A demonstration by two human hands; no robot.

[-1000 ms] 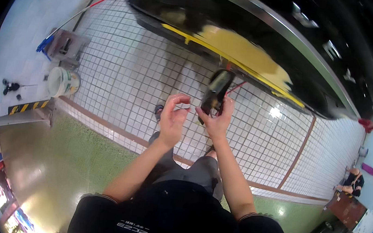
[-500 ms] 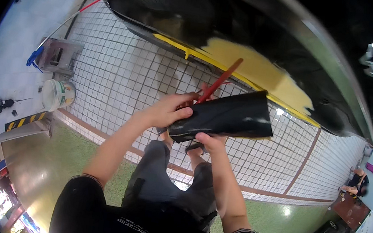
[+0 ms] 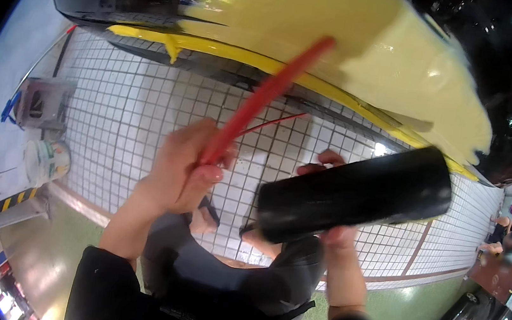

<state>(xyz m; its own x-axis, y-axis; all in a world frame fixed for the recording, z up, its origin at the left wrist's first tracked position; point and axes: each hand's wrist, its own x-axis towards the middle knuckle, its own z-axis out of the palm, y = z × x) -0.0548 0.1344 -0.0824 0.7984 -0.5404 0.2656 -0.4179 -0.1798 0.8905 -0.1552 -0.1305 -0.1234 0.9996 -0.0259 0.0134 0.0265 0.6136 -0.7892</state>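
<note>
A long, narrow red strip-like tool point(image 3: 271, 91) is gripped by my left hand point(image 3: 179, 160), its far end slanting up to the right in front of the car panel. A thin red line point(image 3: 276, 122) runs beside it; I cannot tell whether it belongs to the tool. My right hand point(image 3: 339, 237) is closed around a black, tube-like curved piece point(image 3: 354, 194), thumb underneath and fingertips showing past its upper edge. Motion blurs both hands somewhat. Beyond them is a black car body panel with a broad pale-yellow patch point(image 3: 325, 15) and a bright yellow strip point(image 3: 231, 52) along its lower edge.
White tiled floor point(image 3: 121, 111) lies beneath my hands, bordered by green floor point(image 3: 81, 260) nearer me. To the left stand a grey stool point(image 3: 46, 102) and a white bucket point(image 3: 45, 161). Another person point(image 3: 502, 238) is at the far right, by a brown box-like object point(image 3: 496, 277).
My hands have moved apart: the left draws the red tool away from the black piece, which the right hand carries rightward. The panel now fills more of the view.
</note>
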